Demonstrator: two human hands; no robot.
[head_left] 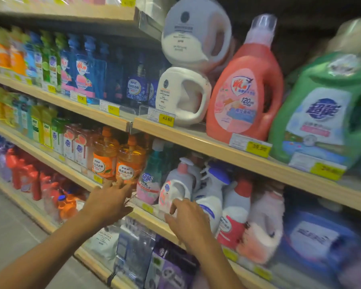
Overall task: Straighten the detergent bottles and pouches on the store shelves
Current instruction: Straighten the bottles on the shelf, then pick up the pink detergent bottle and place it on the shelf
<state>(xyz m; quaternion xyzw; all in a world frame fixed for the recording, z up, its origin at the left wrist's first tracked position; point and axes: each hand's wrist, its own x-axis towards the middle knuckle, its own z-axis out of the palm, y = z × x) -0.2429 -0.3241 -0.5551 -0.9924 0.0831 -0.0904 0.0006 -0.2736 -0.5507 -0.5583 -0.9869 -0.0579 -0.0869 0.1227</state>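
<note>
Fingers of your left hand [109, 200] are spread wide, tips reaching toward 12 o'clock and touching the base of the nearer orange dish-soap bottle [128, 163], which stands upright at the front edge of the third shelf [56, 161]; a second orange bottle [105, 156] stands just beside it at 9 o'clock. Your right hand [188, 217] lies at 3 o'clock from the left one, fingers loosely curled and apart, gripping nothing. Its fingertips [175, 204] rest against the lower edge of a small white handled detergent bottle [172, 192], which sits at 12 o'clock from your knuckles and leans slightly. Just beside that bottle at 9 o'clock stands a pink-labelled bottle with a teal top [149, 182]. Purple pouches [171, 265] hang below your right wrist at 6 o'clock. Motion blur hides the finer contact.
</note>
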